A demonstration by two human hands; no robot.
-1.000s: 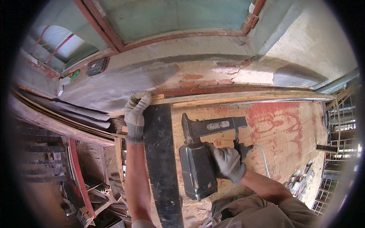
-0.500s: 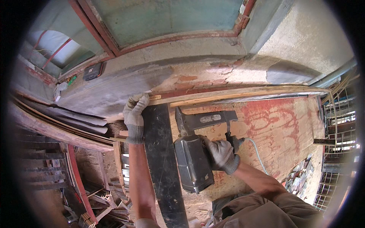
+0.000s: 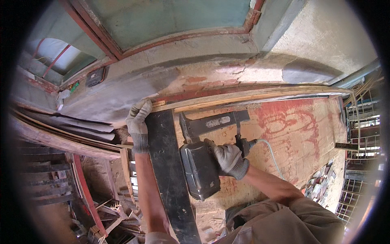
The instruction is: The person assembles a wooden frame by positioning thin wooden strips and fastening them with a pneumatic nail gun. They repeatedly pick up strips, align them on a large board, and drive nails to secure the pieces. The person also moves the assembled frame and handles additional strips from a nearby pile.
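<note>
My right hand (image 3: 230, 159), in a grey-white knit glove, is wrapped round the grip of a black nail gun (image 3: 201, 171). The gun's long magazine (image 3: 219, 122) points right, and its nose sits by the right edge of a long black board (image 3: 164, 162). A pale air hose (image 3: 271, 156) trails from the gun. My left hand (image 3: 139, 116), gloved alike, is closed at the board's far left corner, its fingertips by a short wooden strip (image 3: 159, 103). The glove hides exactly how the fingers meet the board. Along the board's far end runs a layered wooden beam (image 3: 252, 99).
Beyond the beam rises a wall with exposed brick (image 3: 211, 79) and a red-framed window (image 3: 178, 34). A dark flat case (image 3: 96, 76) lies on the ledge. Scrap wood (image 3: 115, 217) is heaped at lower left. A red-stained plywood sheet (image 3: 292, 126) lies right, near metal bars (image 3: 365, 162).
The view has shifted slightly. The nail gun's nose has come a little nearer the black board's right edge. Both hands keep their holds.
</note>
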